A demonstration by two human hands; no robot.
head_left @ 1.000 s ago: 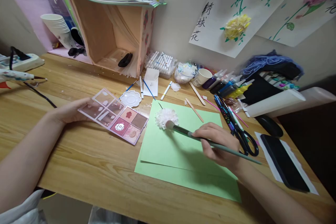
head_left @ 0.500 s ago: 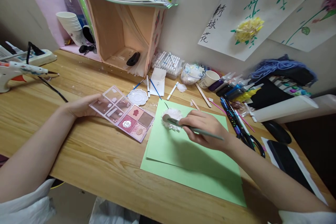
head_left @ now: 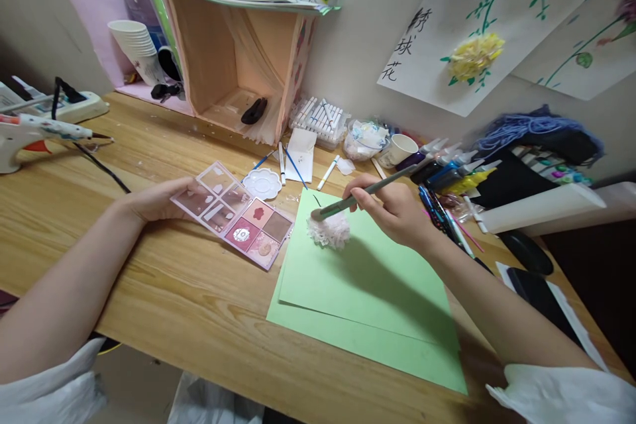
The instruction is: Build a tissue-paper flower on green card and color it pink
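My left hand (head_left: 171, 200) is closed on the lid side of an open eyeshadow palette (head_left: 272, 226), with some fingers hidden behind the mirrored lid. Four coloured pans face up in its lower half. In my right hand (head_left: 385, 209) a makeup brush (head_left: 342, 207) with a grey-green handle is pinched, its handle pointing up to the right. The bristle end rests at the upper left edge of a pale pink ruffled paper flower (head_left: 328, 230). That flower sits on stacked green paper sheets (head_left: 377, 298), close to a short dark drawn line.
Behind the palette lie a white flower-shaped dish (head_left: 262, 183) and markers (head_left: 328, 172). Along the wall stand a bowl of paper scraps (head_left: 365, 139), a paper cup (head_left: 399, 150) and paint bottles (head_left: 454, 169). A glue gun (head_left: 30, 136) lies at far left, a cardboard box (head_left: 213, 66) behind.
The brush has swung from pointing down right to pointing up right, and my right hand has turned and risen. More of the flower shows. My left hand and the palette stay in place.
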